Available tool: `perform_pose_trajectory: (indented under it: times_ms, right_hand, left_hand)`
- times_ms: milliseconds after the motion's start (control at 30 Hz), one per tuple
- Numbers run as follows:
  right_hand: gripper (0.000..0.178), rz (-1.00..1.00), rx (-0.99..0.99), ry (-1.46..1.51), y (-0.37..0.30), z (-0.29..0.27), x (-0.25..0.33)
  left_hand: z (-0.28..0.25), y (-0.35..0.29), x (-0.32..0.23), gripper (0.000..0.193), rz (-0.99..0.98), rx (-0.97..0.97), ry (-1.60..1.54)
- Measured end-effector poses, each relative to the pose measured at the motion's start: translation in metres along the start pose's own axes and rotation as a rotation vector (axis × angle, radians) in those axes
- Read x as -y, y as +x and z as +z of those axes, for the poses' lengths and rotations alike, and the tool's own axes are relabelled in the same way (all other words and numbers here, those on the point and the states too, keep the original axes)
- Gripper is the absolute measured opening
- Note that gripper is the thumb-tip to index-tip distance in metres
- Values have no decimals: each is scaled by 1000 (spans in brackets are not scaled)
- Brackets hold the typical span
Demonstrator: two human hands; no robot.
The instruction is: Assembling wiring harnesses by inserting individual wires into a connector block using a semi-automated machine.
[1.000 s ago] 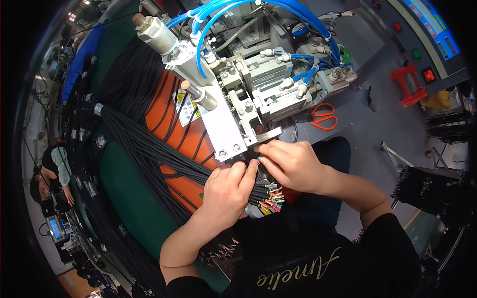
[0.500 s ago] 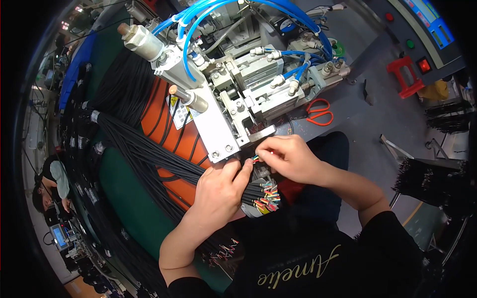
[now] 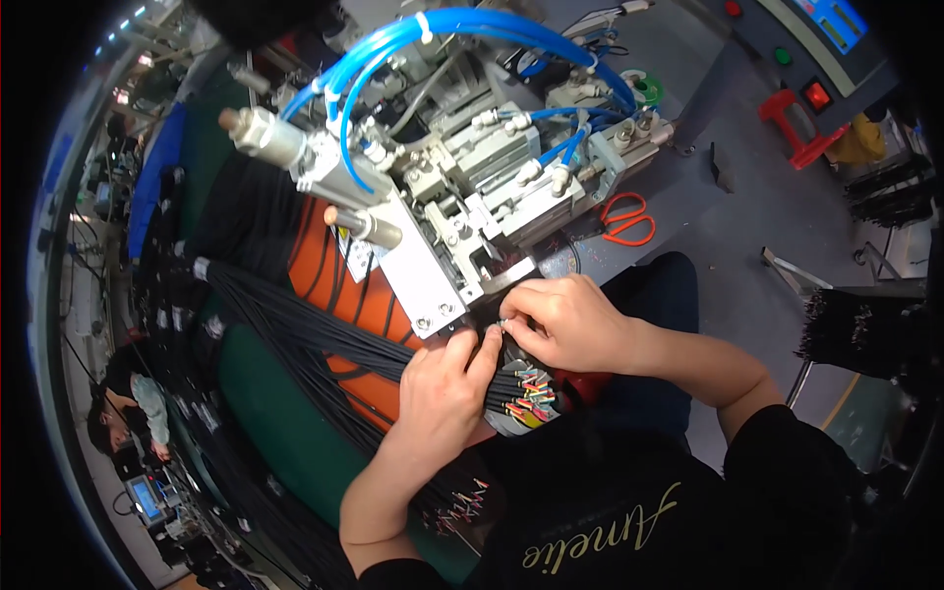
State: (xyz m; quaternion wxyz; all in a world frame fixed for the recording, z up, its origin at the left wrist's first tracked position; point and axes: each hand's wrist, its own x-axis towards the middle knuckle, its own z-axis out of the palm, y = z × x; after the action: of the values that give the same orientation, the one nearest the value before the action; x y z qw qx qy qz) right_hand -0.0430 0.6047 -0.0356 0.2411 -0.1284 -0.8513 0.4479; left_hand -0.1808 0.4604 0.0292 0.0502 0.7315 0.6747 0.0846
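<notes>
My left hand (image 3: 440,393) is closed on a black cable just below the front of the machine (image 3: 418,270); the cable is mostly hidden by my fingers. My right hand (image 3: 570,320) pinches the thin wire ends of that cable, its fingertips almost touching my left thumb. Under my left hand lies a thick bundle of black cables (image 3: 324,329), with stripped red, yellow, white and green wire ends (image 3: 531,395) fanning out beside my wrist. The machine's metal plate and clamp stand directly beyond both hands.
Red-handled scissors (image 3: 627,218) lie on the grey table right of the machine. Blue air hoses (image 3: 472,18) arch over it. A control box with a screen (image 3: 836,25) and a red plastic stool (image 3: 796,133) are at the far right. Another person (image 3: 128,398) sits at the far left.
The view has shifted slightly, moving the scene. My right fingertips have come closer to my left thumb, and the coloured wires between them now show less.
</notes>
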Motion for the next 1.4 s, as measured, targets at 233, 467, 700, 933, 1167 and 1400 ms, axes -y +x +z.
perform_pose_trajectory:
  times_ms: [233,467,700,933,1167,1400]
  right_hand:
    - [11,87,-11,185,-5,3,-3]
    - [14,143,36,117,-15,-7,6]
    - [36,-348,53,1265,-10,-59,87]
    - [50,-722,-267,1293,-57,-32,108]
    - [21,-785,-839,870,-65,-56,103]
    - [21,322,-672,540,-105,9,-29]
  left_hand:
    - [22,-37,10,47,-119,-295,-208]
    - [25,-39,4,44,-189,-296,-91]
    - [41,-51,19,43,-148,-424,-84]
    - [47,-39,17,54,-170,-498,-117]
    - [37,-37,17,48,-87,-512,-195]
    - [26,-52,16,48,-108,-578,-195]
